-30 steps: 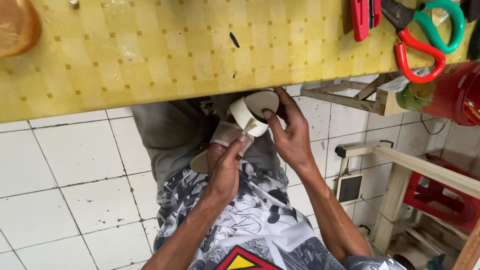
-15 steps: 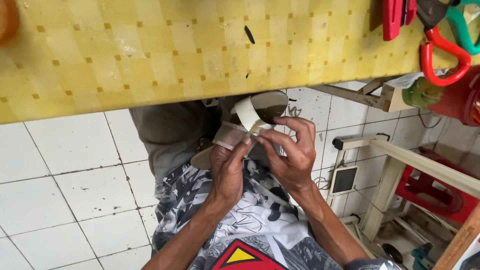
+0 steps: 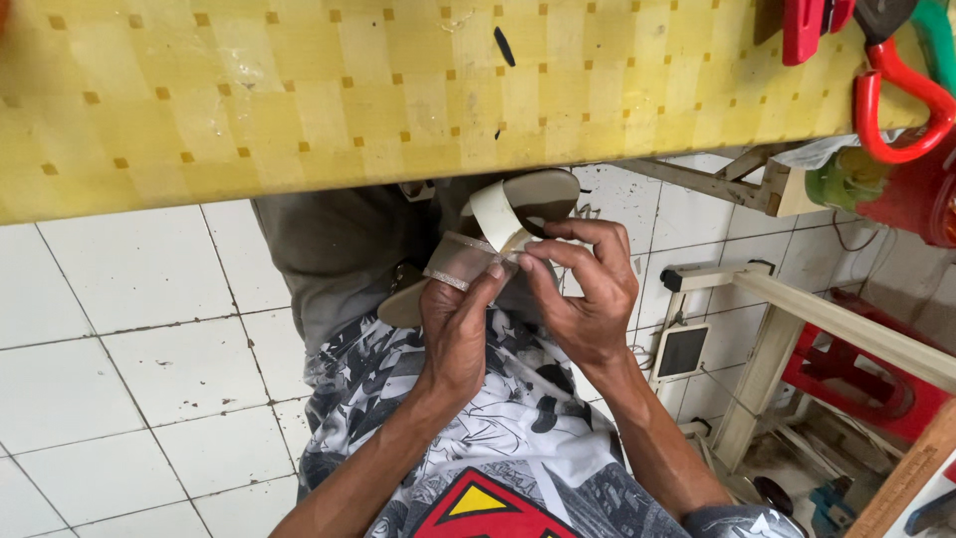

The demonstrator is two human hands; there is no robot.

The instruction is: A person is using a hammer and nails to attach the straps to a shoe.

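The person sits below the edge of the yellow checked tabletop (image 3: pixel 299 90) and works on a beige sandal (image 3: pixel 518 204) held over the lap. The left hand (image 3: pixel 453 334) is closed on the glittery strap (image 3: pixel 458 264), thumb on top, pinning it. The right hand (image 3: pixel 588 294), at three o'clock of the left, pinches the pale band (image 3: pixel 495 214) between fingertips. It looks like the strap is being pressed into place; the next move likely calls for firm, even pressure along the joint. Red-handled scissors (image 3: pixel 896 90) lie at the tabletop's two o'clock corner, untouched.
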